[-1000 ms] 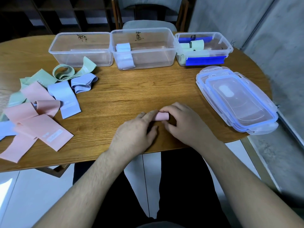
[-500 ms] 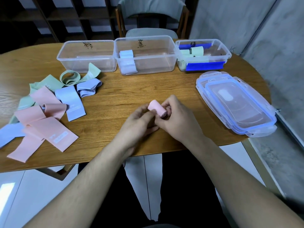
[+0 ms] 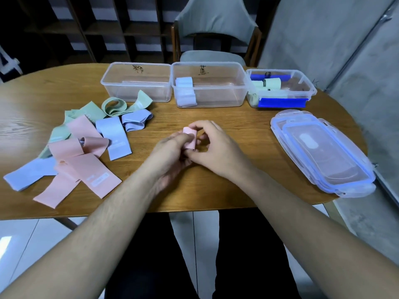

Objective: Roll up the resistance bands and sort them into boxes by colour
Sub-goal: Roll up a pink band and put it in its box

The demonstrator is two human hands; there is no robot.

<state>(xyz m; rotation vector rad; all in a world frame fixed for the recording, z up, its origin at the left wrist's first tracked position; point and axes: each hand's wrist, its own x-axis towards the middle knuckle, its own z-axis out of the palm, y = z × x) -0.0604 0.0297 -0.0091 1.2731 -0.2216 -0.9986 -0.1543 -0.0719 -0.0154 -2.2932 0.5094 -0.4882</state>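
Both hands pinch the pink roll [image 3: 190,139] mid-worktop [image 3: 216,186], left hand [image 3: 170,152] under, right hand [image 3: 216,147] over, so it can't unwind. It belongs in the far-left box [image 3: 138,82], which holds nothing yet. Loose bands [image 3: 86,147] wait left.

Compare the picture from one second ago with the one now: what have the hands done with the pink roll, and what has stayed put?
The pink roll was pressed on the table under both hands; now it is lifted clear and turned more upright, the left hand and right hand both gripping it. The loose bands, three boxes and lids lie as before.
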